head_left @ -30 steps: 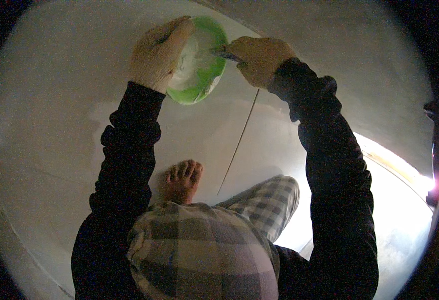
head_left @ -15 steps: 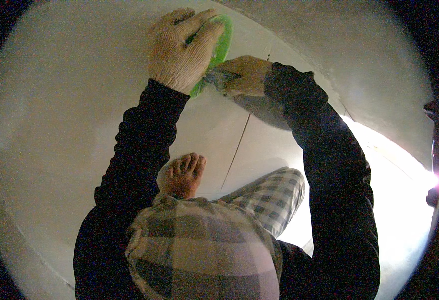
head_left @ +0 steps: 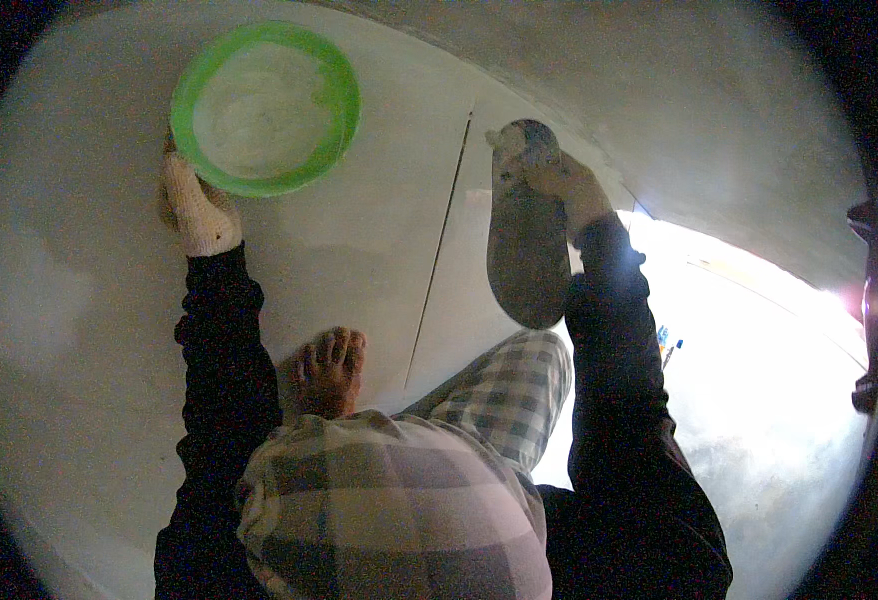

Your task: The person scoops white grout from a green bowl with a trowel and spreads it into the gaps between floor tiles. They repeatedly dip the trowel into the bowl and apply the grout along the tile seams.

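Dark line: a thin straight line on the pale floor, running up and slightly rightward, with everything below placed by it.
Green bowl: a round bowl left of the line's upper end, well apart from it, its open side facing the camera.
White paste: a smooth, pale mass inside the bowl, left of the line.
Left hand: on the line's left — the hand is clamped on the bowl's lower-left side, in what looks like a pale ribbed glove; its fingers are mostly hidden behind the rim.
Oblong tool: a dark, flat, round-ended tool just right of the line, with pale smears near its top.
Right hand: on the line's right — the hand holds the tool near its upper part; the exact grip is too dim to tell.
Hands together or apart: well apart, one each side of the line.
Bare foot: a foot left of the line's lower end.
Checked trousers: grey-checked cloth below the line.
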The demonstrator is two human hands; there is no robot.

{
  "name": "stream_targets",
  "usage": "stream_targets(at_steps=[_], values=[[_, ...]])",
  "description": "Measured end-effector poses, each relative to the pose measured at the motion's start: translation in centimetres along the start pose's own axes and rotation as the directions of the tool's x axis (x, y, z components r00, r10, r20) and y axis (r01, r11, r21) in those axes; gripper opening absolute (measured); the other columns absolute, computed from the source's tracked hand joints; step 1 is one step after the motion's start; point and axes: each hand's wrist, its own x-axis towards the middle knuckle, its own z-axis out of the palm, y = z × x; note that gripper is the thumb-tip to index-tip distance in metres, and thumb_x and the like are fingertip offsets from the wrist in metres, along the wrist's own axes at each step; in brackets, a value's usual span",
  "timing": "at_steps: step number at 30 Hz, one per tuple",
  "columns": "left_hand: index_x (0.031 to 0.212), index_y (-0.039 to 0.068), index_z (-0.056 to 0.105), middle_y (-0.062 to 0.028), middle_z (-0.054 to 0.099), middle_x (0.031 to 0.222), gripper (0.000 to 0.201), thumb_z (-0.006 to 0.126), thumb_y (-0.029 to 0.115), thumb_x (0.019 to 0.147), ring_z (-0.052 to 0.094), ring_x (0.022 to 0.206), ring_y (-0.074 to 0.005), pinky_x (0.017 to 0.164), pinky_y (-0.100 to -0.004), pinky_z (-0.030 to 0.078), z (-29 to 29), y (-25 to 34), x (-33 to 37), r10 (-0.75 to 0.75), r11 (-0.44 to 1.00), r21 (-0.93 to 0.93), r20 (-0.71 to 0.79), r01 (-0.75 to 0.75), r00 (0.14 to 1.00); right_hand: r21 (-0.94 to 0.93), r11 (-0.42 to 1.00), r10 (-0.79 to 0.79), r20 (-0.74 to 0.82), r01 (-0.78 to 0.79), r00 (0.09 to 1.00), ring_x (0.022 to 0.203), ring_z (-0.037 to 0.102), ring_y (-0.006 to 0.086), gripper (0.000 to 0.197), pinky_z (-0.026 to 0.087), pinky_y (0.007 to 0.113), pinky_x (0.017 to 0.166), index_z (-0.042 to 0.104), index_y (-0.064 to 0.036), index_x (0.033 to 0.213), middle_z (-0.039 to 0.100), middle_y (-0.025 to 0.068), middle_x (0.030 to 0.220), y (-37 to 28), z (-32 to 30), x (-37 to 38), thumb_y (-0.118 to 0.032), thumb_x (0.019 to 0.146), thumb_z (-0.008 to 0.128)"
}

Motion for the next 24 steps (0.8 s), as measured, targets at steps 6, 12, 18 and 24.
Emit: stream_targets(at_steps=[6, 12, 18, 24], values=[[0.130, -0.001, 0.052, -0.0142, 0.059, 0.125, 0.046, 0.041, 0.033, 0.101, 0.060, 0.108, -0.0230, 0.092, -0.0386, 0.048, 0.9, -0.6, -0.3, 0.201, 0.948, 0.233, 0.086, -0.216, 0.976, -0.724, 0.689, -0.083, -0.021, 0.042, 0.996, 0.096, 0.067, 0.0332, 0.046, 0.052, 0.043, 0.085, 0.065, -0.0033, 0.108, 0.069, 0.0190, 0.102, -0.8, -0.9, 8.5, -0.043, 0.087, 0.058], [0.129, -0.003, 0.053, -0.0131, 0.059, 0.124, 0.046, 0.042, 0.032, 0.101, 0.060, 0.108, -0.0215, 0.093, -0.0371, 0.048, 2.3, -0.1, -0.2, 0.001, 0.964, -0.264, 0.086, 0.022, 0.996, -0.881, 0.432, -0.018, -0.221, -0.191, 0.975, 0.099, 0.066, 0.0352, 0.035, 0.053, 0.043, 0.088, 0.065, -0.0031, 0.108, 0.068, 0.0197, 0.107, -3.6, 3.6, 10.0, -0.029, 0.084, 0.064], [0.131, -0.001, 0.051, -0.0139, 0.059, 0.125, 0.044, 0.048, 0.027, 0.098, 0.059, 0.111, -0.0251, 0.092, -0.0392, 0.049, 2.4, 0.9, -0.1, -0.146, 0.988, -0.047, -0.019, 0.145, 0.989, -0.849, 0.469, 0.027, -0.264, -0.245, 0.964, 0.105, 0.063, 0.0398, 0.044, 0.053, 0.048, 0.089, 0.044, -0.0031, 0.131, 0.052, 0.0222, 0.125, -3.3, 10.3, 7.5, -0.021, 0.092, 0.050], [0.126, 0.003, 0.053, -0.0195, 0.059, 0.121, 0.035, 0.051, 0.014, 0.093, 0.059, 0.111, -0.0336, 0.091, -0.0436, 0.050, 1.9, -0.1, 0.4, 0.558, 0.593, 0.531, 0.271, -0.605, 0.784, -0.961, 0.237, -0.028, 0.143, 0.145, 0.989, 0.105, 0.062, 0.0364, 0.037, 0.049, 0.046, 0.094, 0.056, -0.0110, 0.125, 0.062, 0.0185, 0.112, -4.0, 5.5, 5.2, -0.031, 0.097, 0.043]])
